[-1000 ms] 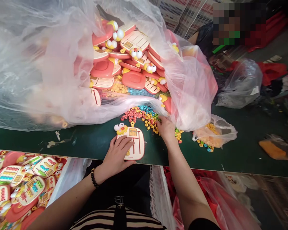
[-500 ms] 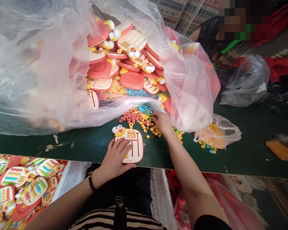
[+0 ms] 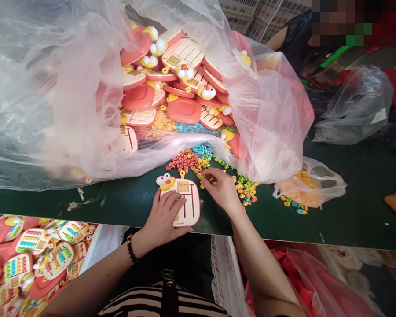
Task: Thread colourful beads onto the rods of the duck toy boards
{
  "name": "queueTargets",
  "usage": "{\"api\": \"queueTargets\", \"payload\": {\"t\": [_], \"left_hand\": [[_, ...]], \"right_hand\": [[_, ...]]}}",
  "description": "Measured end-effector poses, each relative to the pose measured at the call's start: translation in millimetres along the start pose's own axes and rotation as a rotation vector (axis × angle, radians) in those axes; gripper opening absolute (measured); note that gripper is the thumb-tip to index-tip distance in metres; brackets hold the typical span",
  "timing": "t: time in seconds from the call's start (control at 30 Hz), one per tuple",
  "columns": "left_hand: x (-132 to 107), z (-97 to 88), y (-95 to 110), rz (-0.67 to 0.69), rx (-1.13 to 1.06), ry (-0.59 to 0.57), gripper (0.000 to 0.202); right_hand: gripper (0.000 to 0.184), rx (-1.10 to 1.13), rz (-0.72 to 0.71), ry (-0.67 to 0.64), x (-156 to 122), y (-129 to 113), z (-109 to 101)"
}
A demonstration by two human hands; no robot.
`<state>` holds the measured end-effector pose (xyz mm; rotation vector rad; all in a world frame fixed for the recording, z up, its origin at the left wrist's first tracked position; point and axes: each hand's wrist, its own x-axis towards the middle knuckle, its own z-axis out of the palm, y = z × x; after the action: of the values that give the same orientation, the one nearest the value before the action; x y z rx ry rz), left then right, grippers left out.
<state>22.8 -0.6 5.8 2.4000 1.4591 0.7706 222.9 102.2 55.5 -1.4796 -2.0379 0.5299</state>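
My left hand (image 3: 163,215) lies spread over a white and coral toy board (image 3: 192,207), which has a yellow duck head (image 3: 165,182) at its top and sits flat on the dark green table (image 3: 350,224). My right hand (image 3: 219,189) is bunched, with its fingertips pinching at the edge of a scattered heap of small coloured beads (image 3: 188,160). The thing in its fingers looks like a small yellow bead, partly hidden. More beads (image 3: 246,189) lie right of that hand.
A heap of similar boards (image 3: 181,110) sits inside clear plastic sheeting (image 3: 53,110) at the back. A bead-filled bag (image 3: 303,189) lies on the right. Finished boards (image 3: 42,255) fill a bin at lower left. A co-worker's arm (image 3: 280,39) shows at top right, beyond stacked crates (image 3: 260,13).
My right hand has moved down and left over the beads, its fingers closing together. My left hand stays on the board. The view has shifted slightly.
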Motion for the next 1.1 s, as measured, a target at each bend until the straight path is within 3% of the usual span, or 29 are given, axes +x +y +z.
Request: {"api": "queueTargets", "payload": {"t": [0.2,0.37,0.57,0.7,0.93,1.1], "left_hand": [[-1.2,0.0,0.6,0.010,0.020,-0.003,0.062],[-1.5,-0.3,0.1,0.020,0.017,-0.004,0.061],[-0.3,-1.0,0.3,0.013,0.016,0.000,0.063],[0.1,-2.1,-0.2,0.019,0.013,0.004,0.063],[-0.3,-2.0,-1.1,0.021,-0.002,0.001,0.061],[-0.7,-1.6,-0.5,0.017,0.003,-0.001,0.062]], "right_hand": [[0.023,-0.403,0.246,0.051,22.0,24.4,-4.4],[0.026,-0.426,0.067,-0.021,61.1,23.1,0.3],[0.021,-0.535,0.157,-0.239,100.3,12.4,10.3],[0.032,-0.560,0.168,-0.268,96.1,11.3,6.9],[0.023,-0.672,0.120,-0.288,72.7,7.1,2.8],[0.027,-0.724,0.113,-0.327,70.4,5.2,4.7]]}}
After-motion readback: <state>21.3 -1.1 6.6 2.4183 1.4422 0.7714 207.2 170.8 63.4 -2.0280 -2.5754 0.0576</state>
